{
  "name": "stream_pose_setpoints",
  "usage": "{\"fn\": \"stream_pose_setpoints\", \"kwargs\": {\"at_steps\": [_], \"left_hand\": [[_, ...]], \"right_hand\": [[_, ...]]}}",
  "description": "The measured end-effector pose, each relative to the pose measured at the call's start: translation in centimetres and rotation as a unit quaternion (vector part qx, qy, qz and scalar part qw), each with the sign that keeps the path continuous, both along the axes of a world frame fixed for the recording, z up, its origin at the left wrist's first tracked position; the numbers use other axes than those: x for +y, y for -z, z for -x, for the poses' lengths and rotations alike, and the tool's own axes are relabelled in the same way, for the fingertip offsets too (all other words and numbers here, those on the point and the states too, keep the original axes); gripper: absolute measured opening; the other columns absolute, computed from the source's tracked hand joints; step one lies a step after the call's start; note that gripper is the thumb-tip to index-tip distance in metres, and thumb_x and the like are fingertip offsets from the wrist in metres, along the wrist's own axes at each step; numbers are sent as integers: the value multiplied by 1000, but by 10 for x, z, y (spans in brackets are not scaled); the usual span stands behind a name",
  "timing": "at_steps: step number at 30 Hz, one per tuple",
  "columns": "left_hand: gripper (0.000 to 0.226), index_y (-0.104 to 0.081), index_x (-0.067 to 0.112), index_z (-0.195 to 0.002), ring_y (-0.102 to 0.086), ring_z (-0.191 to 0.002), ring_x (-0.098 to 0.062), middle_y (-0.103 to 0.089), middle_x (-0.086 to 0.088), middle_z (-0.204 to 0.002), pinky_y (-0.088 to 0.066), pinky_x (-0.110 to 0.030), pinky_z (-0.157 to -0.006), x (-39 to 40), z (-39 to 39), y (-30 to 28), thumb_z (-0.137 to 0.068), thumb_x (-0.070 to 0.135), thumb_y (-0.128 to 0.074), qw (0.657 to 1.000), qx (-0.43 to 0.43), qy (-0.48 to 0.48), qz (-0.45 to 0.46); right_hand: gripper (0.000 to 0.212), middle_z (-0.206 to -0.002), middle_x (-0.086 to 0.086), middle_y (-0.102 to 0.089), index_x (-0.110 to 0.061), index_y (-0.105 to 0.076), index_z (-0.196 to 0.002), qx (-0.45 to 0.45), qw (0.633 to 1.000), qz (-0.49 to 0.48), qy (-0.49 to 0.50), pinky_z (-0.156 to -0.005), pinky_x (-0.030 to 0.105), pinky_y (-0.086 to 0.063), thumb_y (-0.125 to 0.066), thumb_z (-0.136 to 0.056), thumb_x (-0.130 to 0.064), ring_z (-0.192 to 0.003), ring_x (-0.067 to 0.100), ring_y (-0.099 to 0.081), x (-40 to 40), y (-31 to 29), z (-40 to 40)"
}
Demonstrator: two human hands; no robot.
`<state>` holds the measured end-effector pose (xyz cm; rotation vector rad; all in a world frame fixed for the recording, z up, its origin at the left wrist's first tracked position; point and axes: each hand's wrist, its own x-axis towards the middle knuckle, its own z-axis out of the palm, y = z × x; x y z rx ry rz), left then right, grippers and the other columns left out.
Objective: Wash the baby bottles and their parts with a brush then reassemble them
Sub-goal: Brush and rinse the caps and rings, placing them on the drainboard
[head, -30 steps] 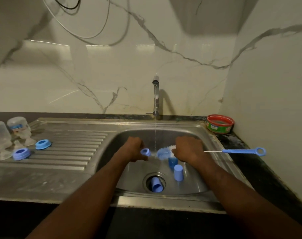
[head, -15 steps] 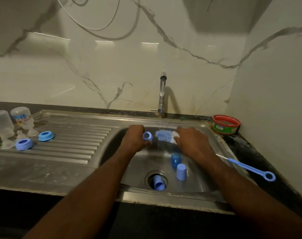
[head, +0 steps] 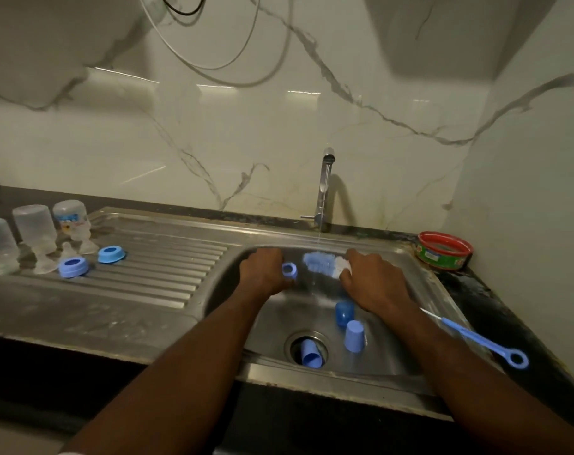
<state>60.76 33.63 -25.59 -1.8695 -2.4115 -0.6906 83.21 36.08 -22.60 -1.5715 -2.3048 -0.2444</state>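
My left hand [head: 265, 270] grips a small blue bottle part [head: 289, 269] over the sink basin [head: 272, 318], its open end facing right. My right hand [head: 372, 282] holds the bottle brush, whose blue-and-white bristle head [head: 325, 263] sits under the running tap [head: 325, 188] just right of the part. The brush's blue loop handle [head: 485, 343] sticks out past my right forearm. Three blue caps lie in the basin: one [head: 344, 313] near my right wrist, one [head: 354, 334] upright, one [head: 310, 353] in the drain.
Three clear bottles [head: 32, 229] stand upside down on the ribbed drainboard [head: 154, 270] at far left, with clear teats and two blue collar rings [head: 73, 267] [head: 111, 254] beside them. A red-rimmed green tub [head: 443, 251] sits on the dark counter at the back right corner.
Both hands rose toward the tap with the part and brush. The brush head pulled slightly away from the part, and its handle swung down toward the right.
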Motion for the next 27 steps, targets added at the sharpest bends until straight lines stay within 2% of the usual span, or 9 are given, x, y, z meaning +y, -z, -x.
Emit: {"fn": "stream_pose_setpoints", "kwargs": {"at_steps": [3, 5, 7, 8, 11, 14, 16, 21, 27], "left_hand": [[41, -66, 27, -110, -67, -100, -17, -69, 3, -107, -54, -34, -87, -4, -5, -5, -77, 44, -83, 999, -19, -3, -49], [47, -62, 26, -116, -66, -101, -18, -68, 2, -111, -49, -31, -83, -8, -5, -5, -77, 40, -84, 997, -43, 2, -66], [43, -64, 25, -114, -66, -100, -18, -69, 1, -110, -49, -29, -82, -17, -3, -7, -79, 43, -82, 994, -73, 9, -78], [41, -66, 25, -112, -67, -100, -17, -70, 2, -109, -50, -29, -82, -23, 1, -9, -80, 46, -81, 994, -80, 13, -77], [43, -71, 27, -113, -68, -100, -17, -73, 2, -108, -47, -28, -80, -34, 18, -18, -82, 57, -75, 994, -55, 17, -98], [43, -72, 35, -111, -66, -101, -17, -72, 7, -106, -48, -31, -79, -45, 56, -41, -82, 66, -66, 992, -13, -37, -123], [37, -72, 37, -111, -65, -105, -17, -72, 8, -108, -48, -30, -80, -53, 96, -54, -81, 58, -69, 992, 1, -75, -102], [33, -69, 22, -112, -59, -116, -28, -69, -5, -114, -51, -37, -91, -79, 194, -70, -85, 40, -67, 984, 5, -173, -36], [35, -69, 17, -109, -63, -108, -27, -69, -7, -112, -53, -42, -94, -91, 268, -56, -91, 47, -64, 972, 11, -235, 1]], "right_hand": [[31, -102, 1, -66, -28, -52, -123, 34, 999, -22, -16, -59, 28, -36, -52, -98, -45, -74, 14, -50, 1, 3, 3], [31, -106, -1, -64, -26, -55, -123, 33, 999, 7, -17, -65, 25, -37, -53, -99, -45, -81, 13, -53, 0, 7, 5], [30, -111, 1, -64, -25, -56, -124, 54, 998, 28, -19, -74, 26, -40, -54, -100, -43, -88, 13, -56, -3, 9, 7], [29, -109, 2, -65, -25, -57, -123, 62, 998, 24, -22, -74, 27, -41, -52, -100, -42, -86, 14, -56, -5, 8, 11], [30, -109, 7, -68, -23, -57, -123, 117, 992, 33, -46, -73, 32, -44, -54, -99, -41, -86, 19, -58, -9, -4, 32], [31, -114, 14, -70, -19, -63, -121, 156, 983, 49, -89, -83, 40, -51, -57, -97, -36, -99, 32, -65, -7, -22, 75], [35, -119, 13, -69, -19, -64, -124, 150, 980, 69, -110, -86, 40, -52, -55, -95, -37, -105, 34, -64, -10, -35, 114], [33, -118, 9, -67, -23, -63, -118, 158, 974, 84, -142, -76, 34, -44, -53, -92, -41, -105, 31, -64, -29, -56, 215], [35, -116, 8, -67, -22, -63, -118, 145, 969, 108, -168, -75, 33, -42, -51, -90, -39, -104, 30, -65, -47, -52, 293]]}}
